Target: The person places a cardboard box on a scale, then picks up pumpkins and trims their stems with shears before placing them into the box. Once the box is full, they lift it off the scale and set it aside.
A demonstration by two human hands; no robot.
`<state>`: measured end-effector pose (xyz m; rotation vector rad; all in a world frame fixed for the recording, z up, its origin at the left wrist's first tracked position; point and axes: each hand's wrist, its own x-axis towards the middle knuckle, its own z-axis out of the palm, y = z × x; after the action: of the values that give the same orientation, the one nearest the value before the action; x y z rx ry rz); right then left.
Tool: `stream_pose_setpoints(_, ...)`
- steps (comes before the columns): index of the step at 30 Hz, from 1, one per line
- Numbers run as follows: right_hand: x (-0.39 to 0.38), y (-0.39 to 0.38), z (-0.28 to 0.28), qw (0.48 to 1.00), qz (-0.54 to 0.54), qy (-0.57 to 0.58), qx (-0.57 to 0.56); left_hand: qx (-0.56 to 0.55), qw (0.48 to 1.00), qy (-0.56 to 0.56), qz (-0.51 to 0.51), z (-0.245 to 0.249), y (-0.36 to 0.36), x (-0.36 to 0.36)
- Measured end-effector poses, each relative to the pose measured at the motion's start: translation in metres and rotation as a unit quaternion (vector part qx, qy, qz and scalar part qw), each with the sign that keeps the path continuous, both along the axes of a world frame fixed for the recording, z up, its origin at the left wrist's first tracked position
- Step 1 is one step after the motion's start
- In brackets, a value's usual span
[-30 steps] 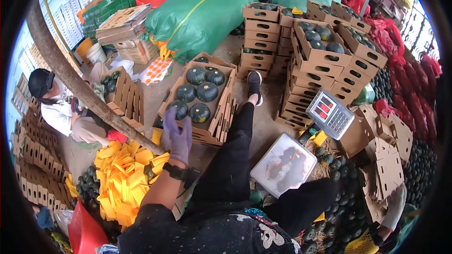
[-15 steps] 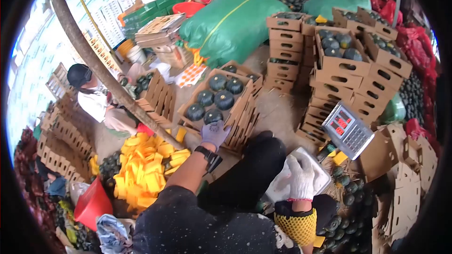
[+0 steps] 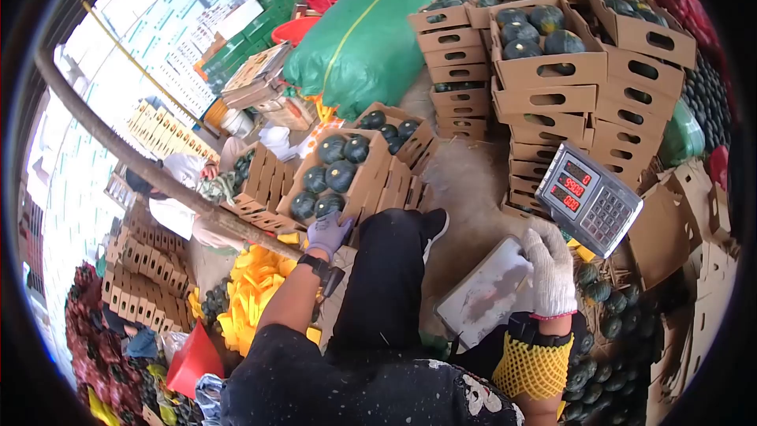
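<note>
My left hand [image 3: 328, 233], in a pale purple glove, is at the near edge of a cardboard box [image 3: 369, 181]. Its fingers reach toward the nearest dark green squash [image 3: 329, 205], thumb apart; whether they press on it or on the rim is hard to see. More round squashes [image 3: 341, 176] fill that box. My right hand [image 3: 550, 272], in a white knit glove, is raised with fingers stretched out and holds nothing. It hovers at the right side of the scale's metal platform [image 3: 485, 292], just below the scale's lit display [image 3: 587, 199]. Yellow foam netting [image 3: 532, 367] wraps my right forearm.
Stacked boxes of squashes [image 3: 552, 71] stand at the right. A big green sack [image 3: 371, 39] lies behind. A slanted pole [image 3: 158, 177] crosses the left, before a seated person [image 3: 177, 209]. Yellow foam pieces [image 3: 256, 288] and loose squashes [image 3: 611, 327] lie on the floor.
My right hand has lifted off the scale platform and moved right and up. My left hand stays at the squash box, slightly shifted. The whole view has tilted and shifted.
</note>
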<state>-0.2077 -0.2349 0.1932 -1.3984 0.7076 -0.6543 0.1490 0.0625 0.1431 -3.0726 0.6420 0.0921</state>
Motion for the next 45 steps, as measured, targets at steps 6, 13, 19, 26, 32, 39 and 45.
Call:
stream_pose_setpoints(6, -0.021, -0.008, 0.001, 0.998, -0.029, -0.012, 0.055, 0.001, 1.000, 0.004, 0.020, 0.002, 0.008, 0.032)
stream_pose_setpoints(13, -0.015, -0.006, 0.004, 0.999, -0.007, 0.040, 0.012, -0.001, 1.000, 0.008, 0.022, 0.001, 0.010, 0.031)
stream_pose_setpoints(19, -0.008, -0.010, 0.000, 0.997, 0.016, 0.071, 0.016, 0.039, 0.997, 0.007, 0.072, -0.003, 0.062, 0.057)
stream_pose_setpoints(26, -0.002, -0.013, -0.019, 0.992, 0.035, 0.112, -0.043, -0.029, 0.997, -0.053, 0.043, -0.022, 0.100, 0.079)
stream_pose_setpoints(32, 0.004, -0.015, -0.050, 0.982, 0.074, 0.174, -0.019, -0.017, 0.999, 0.008, 0.049, -0.005, 0.072, 0.078)
stream_pose_setpoints(39, -0.032, -0.008, -0.038, 0.953, 0.058, 0.293, -0.058, -0.016, 0.999, -0.019, 0.028, -0.015, 0.056, 0.116)
stream_pose_setpoints(45, -0.076, 0.026, 0.008, 0.956, -0.019, 0.205, -0.209, -0.029, 0.999, -0.025, 0.024, -0.037, 0.069, 0.124)
